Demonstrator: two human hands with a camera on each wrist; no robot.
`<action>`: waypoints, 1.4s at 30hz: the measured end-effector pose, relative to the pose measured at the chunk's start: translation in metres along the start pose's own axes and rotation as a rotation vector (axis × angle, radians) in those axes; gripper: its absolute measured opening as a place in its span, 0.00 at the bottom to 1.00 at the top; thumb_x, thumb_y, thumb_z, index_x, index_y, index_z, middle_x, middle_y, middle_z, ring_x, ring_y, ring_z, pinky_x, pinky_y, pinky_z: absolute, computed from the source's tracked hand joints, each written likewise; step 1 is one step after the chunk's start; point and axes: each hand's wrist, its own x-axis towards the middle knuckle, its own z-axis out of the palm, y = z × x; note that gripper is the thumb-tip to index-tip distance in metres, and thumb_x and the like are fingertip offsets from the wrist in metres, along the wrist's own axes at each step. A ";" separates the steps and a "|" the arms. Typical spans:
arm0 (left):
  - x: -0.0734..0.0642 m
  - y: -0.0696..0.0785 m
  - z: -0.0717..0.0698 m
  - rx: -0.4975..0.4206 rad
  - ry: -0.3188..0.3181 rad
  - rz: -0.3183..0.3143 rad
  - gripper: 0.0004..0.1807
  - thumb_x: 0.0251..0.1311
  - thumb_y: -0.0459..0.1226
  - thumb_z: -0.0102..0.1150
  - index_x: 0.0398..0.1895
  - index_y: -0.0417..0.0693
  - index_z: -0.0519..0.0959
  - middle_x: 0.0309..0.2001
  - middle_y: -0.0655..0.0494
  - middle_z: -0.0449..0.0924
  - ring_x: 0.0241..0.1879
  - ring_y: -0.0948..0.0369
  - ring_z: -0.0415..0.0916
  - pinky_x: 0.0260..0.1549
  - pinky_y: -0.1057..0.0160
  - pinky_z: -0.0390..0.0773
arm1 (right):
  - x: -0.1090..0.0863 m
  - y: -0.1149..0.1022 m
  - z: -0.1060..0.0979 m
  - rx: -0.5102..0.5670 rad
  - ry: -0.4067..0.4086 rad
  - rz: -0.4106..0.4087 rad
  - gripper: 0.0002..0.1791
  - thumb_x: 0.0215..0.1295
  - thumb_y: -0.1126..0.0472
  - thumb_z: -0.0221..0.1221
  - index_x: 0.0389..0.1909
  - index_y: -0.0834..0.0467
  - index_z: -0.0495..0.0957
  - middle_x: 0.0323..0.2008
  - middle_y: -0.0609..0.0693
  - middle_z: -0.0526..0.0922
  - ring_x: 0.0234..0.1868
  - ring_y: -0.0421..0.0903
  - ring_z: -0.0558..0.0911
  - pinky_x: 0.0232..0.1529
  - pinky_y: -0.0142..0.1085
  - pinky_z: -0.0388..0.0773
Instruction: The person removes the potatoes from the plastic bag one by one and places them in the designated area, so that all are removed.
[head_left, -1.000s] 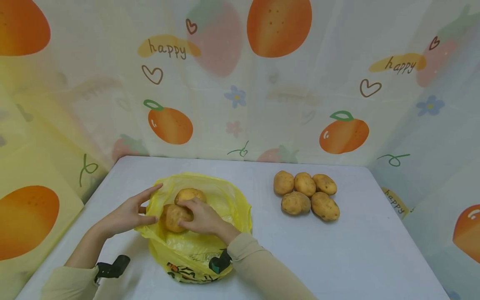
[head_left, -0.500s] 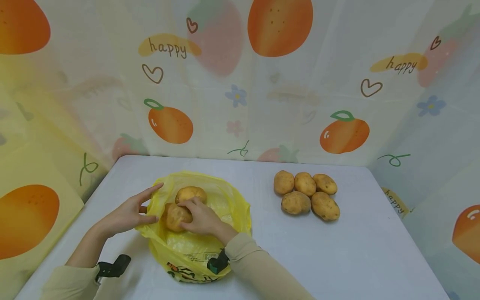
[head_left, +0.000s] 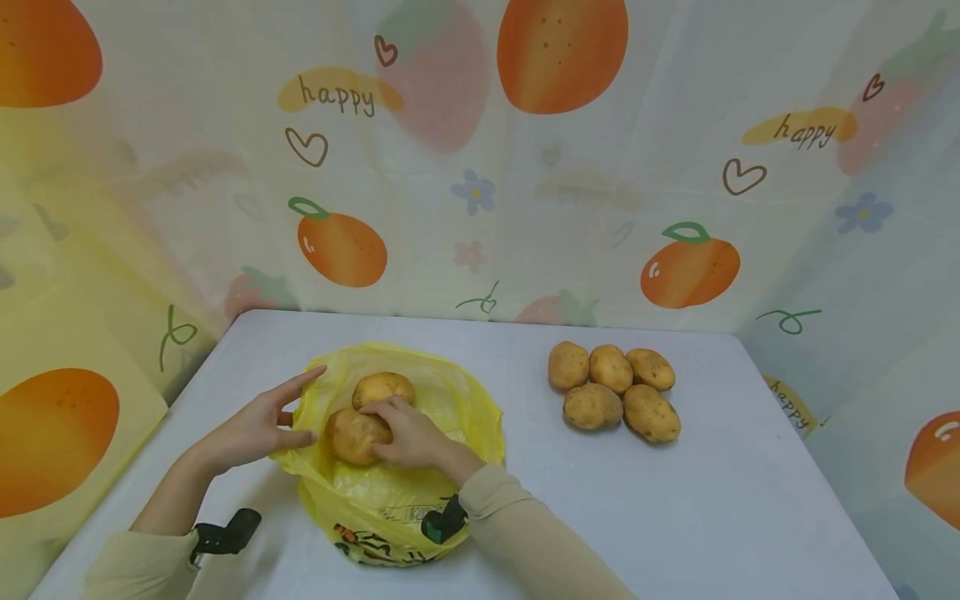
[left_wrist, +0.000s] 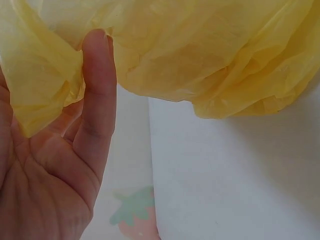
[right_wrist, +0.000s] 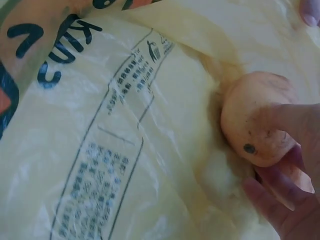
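A yellow plastic bag stands with its mouth wide on the white table, potatoes inside. My left hand is at its left rim, with fingers extended and the bag's edge lying between the thumb and fingers. Reaching into the bag, my right hand grips a potato between thumb and fingers. The right wrist view shows the thumb across this potato, which has a dark spot, and fingers beneath it. Behind it lies another potato; my right fingertips partly cover its near side.
Several potatoes lie grouped at the table's back right, outside the bag. The white table reaches back to a printed curtain. A dark wrist camera sits on my left wrist, another on my right.
My right hand has shifted slightly to the right, and more of the potato beside its thumb shows. My left hand and the bag have barely moved.
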 end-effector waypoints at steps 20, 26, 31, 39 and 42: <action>0.000 -0.002 0.000 -0.008 -0.002 0.005 0.47 0.56 0.33 0.60 0.73 0.59 0.42 0.72 0.44 0.35 0.50 0.41 0.73 0.32 0.59 0.80 | 0.001 0.001 -0.001 0.066 -0.143 0.028 0.29 0.61 0.51 0.58 0.63 0.49 0.64 0.60 0.50 0.66 0.56 0.39 0.69 0.55 0.31 0.67; 0.001 -0.003 0.000 -0.005 0.003 0.013 0.47 0.56 0.33 0.60 0.73 0.58 0.43 0.72 0.45 0.35 0.51 0.40 0.72 0.32 0.59 0.80 | 0.002 -0.003 0.002 0.048 -0.121 0.050 0.30 0.60 0.46 0.58 0.62 0.50 0.65 0.59 0.47 0.68 0.57 0.39 0.69 0.56 0.30 0.67; 0.001 -0.002 0.000 -0.008 0.002 0.017 0.47 0.56 0.34 0.61 0.73 0.58 0.43 0.72 0.44 0.36 0.51 0.40 0.72 0.32 0.59 0.80 | 0.004 -0.004 0.004 0.042 -0.096 0.051 0.30 0.59 0.46 0.59 0.60 0.52 0.65 0.57 0.46 0.71 0.57 0.38 0.70 0.56 0.29 0.67; 0.001 0.000 0.000 -0.004 -0.003 0.003 0.47 0.56 0.34 0.60 0.73 0.59 0.43 0.72 0.44 0.36 0.51 0.41 0.72 0.33 0.59 0.80 | 0.005 -0.002 0.004 0.121 -0.105 0.070 0.28 0.59 0.48 0.60 0.59 0.51 0.66 0.55 0.44 0.73 0.52 0.35 0.72 0.53 0.27 0.68; 0.001 0.000 0.000 -0.008 -0.006 0.003 0.47 0.56 0.34 0.61 0.73 0.59 0.43 0.72 0.43 0.36 0.51 0.41 0.72 0.33 0.59 0.80 | 0.004 -0.001 0.003 0.144 -0.113 0.074 0.27 0.59 0.49 0.61 0.58 0.51 0.67 0.54 0.44 0.73 0.51 0.35 0.73 0.52 0.27 0.69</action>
